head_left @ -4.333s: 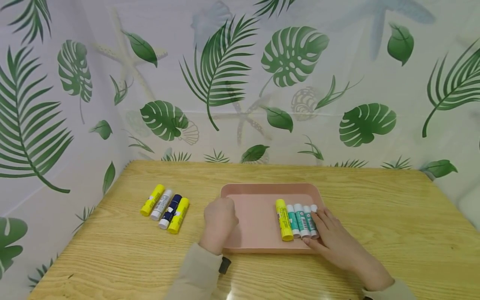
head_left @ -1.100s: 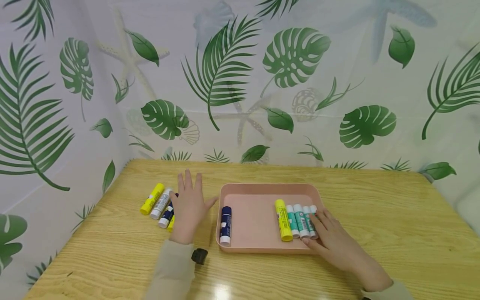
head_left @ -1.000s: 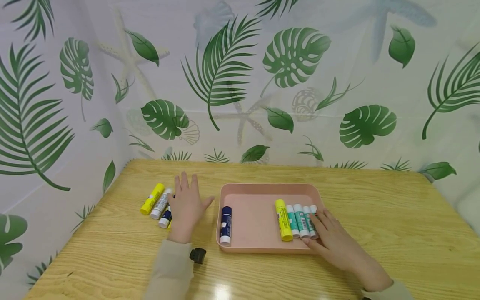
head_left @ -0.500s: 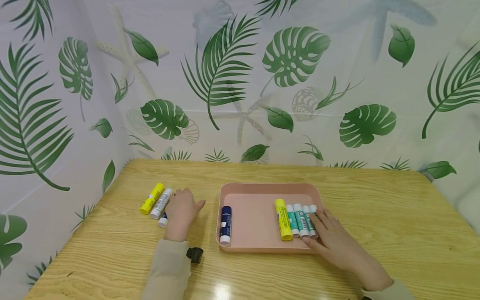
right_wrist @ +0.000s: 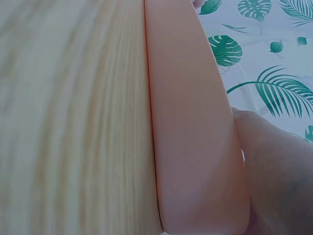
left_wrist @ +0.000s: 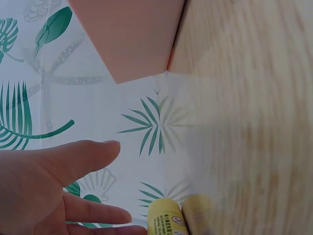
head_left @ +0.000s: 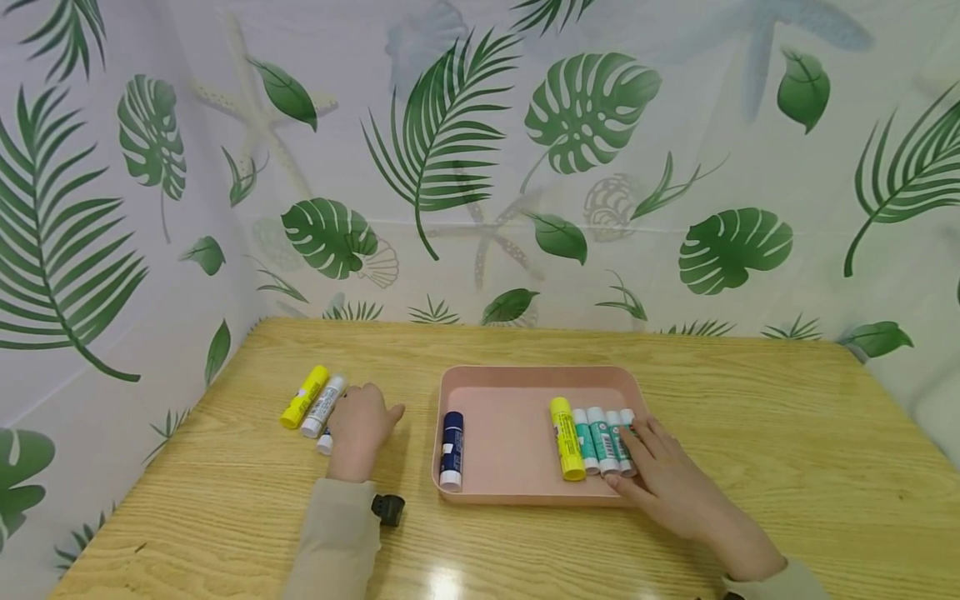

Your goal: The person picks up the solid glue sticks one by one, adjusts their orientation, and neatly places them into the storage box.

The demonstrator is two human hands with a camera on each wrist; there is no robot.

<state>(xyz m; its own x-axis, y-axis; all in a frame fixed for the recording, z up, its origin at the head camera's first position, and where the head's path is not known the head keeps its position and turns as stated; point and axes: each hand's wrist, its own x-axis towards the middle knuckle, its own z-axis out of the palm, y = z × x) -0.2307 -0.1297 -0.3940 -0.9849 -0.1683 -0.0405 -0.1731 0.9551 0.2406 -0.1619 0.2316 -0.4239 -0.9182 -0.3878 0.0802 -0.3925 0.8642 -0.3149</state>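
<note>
My left hand point(head_left: 360, 425) is over the glue sticks on the left of the table, thumb held apart. In the left wrist view its fingertips lie right at the end of a yellow glue stick point(left_wrist: 166, 218), which the hand covers in the head view. Beside it lie a mostly hidden navy glue stick point(head_left: 325, 443), a white glue stick point(head_left: 325, 407) and another yellow one. My right hand point(head_left: 667, 483) rests at the right front corner of the pink tray point(head_left: 517, 500), its fingers extended over the teal glue sticks point(head_left: 602, 442) and its thumb on the rim.
Inside the tray a navy glue stick point(head_left: 452, 450) lies along the left wall, and a yellow glue stick point(head_left: 567, 439) lies beside the teal ones. The wooden table point(head_left: 787, 417) ends at a leaf-printed curtain point(head_left: 480, 167).
The navy glue stick came to lie in the tray after my left hand was there. That hand moved left to the loose sticks, and its spread fingers bent down. My right hand stayed put.
</note>
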